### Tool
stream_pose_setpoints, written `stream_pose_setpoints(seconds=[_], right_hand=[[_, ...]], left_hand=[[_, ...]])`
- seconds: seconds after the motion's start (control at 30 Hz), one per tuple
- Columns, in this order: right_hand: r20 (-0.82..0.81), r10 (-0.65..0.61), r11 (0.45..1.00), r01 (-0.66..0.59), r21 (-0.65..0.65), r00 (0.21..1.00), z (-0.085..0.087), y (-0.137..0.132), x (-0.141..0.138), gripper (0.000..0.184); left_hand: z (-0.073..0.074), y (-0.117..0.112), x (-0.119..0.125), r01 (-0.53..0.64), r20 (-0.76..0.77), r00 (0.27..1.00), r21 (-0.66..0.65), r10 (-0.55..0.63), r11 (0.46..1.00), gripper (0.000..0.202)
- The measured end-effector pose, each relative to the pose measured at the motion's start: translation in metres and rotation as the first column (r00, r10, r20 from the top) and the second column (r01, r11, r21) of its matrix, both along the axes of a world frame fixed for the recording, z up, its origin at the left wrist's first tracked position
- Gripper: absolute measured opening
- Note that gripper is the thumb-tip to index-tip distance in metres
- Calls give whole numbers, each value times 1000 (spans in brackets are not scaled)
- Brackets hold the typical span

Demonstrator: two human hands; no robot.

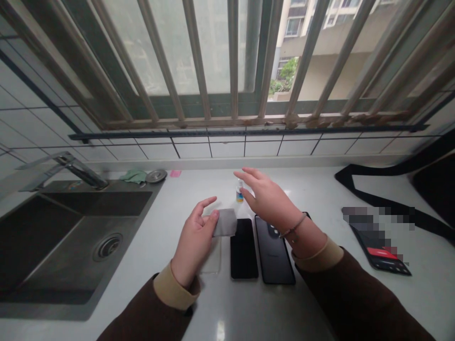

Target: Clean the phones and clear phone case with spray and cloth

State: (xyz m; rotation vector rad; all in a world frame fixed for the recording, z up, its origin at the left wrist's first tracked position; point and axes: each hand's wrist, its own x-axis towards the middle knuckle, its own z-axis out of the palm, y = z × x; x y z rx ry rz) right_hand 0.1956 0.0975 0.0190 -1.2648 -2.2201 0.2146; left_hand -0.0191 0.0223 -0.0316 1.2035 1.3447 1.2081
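Left hand (195, 241) pinches a grey cloth (225, 222); right hand (266, 199) hovers by a small bottle (239, 193).

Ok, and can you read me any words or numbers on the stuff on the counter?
Small bottle: its label is too small to read.
Dark smartphone: a small mark on the back, too blurred to read.
Flat black case: the patch on it is pixelated, so unreadable.

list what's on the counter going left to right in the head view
stainless steel sink → clear phone case → black phone → dark grey phone → partly blurred black case with a red stripe
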Motion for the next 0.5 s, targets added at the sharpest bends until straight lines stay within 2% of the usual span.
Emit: stream_pose_setpoints(seconds=[0.1, 0.23, 0.4, 0.5], right_hand=[[55, 25, 998, -22, -56, 998, -7, 2, -3, 37], [93, -65, 995, 71, -72, 994, -6, 4, -3, 21], [43, -112, 994, 112, 0, 993, 16, -7, 0, 13], [-46, -36, 999, 36, -15, 998, 35, -22, -2, 10]], left_hand=[[-1, 1, 2, -36, 90, 995, -22, 38, 999, 40], [-1, 3, 4, -89, 211, 973, -47, 97, 995, 28], [-1, 5, 0, -186, 164, 970, 29, 179, 982, 36], [-1, 5, -2, -224, 149, 965, 54, 214, 973, 37]])
